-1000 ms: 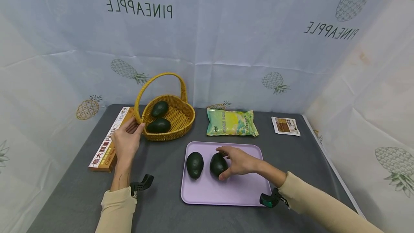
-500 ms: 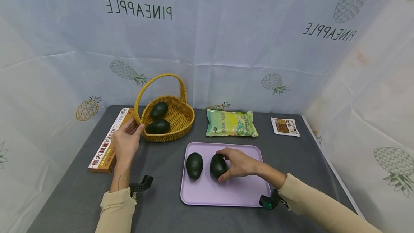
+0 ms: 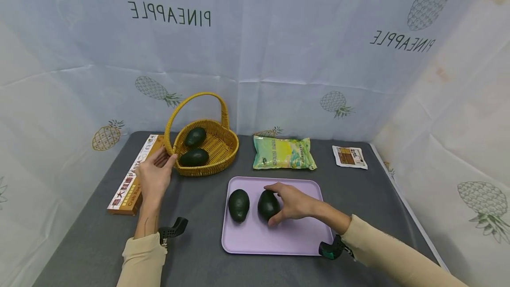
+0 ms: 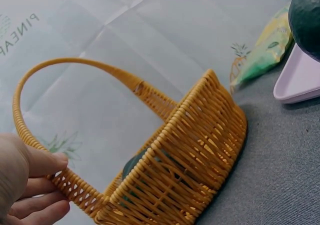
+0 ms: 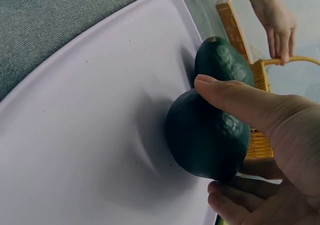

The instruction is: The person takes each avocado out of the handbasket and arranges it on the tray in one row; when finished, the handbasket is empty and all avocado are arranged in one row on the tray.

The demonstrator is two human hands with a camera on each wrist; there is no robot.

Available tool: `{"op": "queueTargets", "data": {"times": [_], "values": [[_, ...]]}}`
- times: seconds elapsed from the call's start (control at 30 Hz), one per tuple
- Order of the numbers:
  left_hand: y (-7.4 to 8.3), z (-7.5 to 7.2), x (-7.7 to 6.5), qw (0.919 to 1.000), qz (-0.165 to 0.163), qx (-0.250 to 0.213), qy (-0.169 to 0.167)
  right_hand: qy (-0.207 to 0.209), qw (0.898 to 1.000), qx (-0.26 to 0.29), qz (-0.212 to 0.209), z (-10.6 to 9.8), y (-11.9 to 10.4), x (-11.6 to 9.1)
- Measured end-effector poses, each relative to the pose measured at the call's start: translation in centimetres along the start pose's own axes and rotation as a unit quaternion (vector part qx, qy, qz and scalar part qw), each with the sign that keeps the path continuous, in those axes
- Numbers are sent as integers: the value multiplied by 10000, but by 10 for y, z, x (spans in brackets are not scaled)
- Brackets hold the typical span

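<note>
Right hand [image 3: 294,203] unmoved, gripped avocado [image 3: 267,207] part-hidden

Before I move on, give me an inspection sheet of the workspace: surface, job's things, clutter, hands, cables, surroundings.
Surface: dark grey tabletop, bearing a lilac tray.
Job's things: rear avocado and front avocado inside the yellow wicker basket; left avocado and right avocado at the tray.
Clutter: pasta box left of the basket; green-and-yellow packet beyond the tray; small sachet at far right.
Hands: left hand grips the basket's handle near its base; right hand holds the right avocado between thumb and fingers.
Cables: nothing seen.
Surroundings: pale cloth with pineapple prints, lettering mirrored.
</note>
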State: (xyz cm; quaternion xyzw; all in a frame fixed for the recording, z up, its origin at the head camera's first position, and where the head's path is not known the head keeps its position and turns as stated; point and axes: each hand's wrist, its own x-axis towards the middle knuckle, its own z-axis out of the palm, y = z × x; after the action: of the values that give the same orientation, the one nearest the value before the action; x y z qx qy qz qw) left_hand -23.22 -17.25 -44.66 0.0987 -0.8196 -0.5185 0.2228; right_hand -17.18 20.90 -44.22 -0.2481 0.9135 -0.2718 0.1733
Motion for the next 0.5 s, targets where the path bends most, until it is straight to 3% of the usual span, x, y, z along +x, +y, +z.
{"op": "queueTargets", "data": {"times": [0.5], "values": [[-2, 0, 0, 10000, 26, 44, 24, 115, 9999, 13, -65, 3, -2, 2]]}}
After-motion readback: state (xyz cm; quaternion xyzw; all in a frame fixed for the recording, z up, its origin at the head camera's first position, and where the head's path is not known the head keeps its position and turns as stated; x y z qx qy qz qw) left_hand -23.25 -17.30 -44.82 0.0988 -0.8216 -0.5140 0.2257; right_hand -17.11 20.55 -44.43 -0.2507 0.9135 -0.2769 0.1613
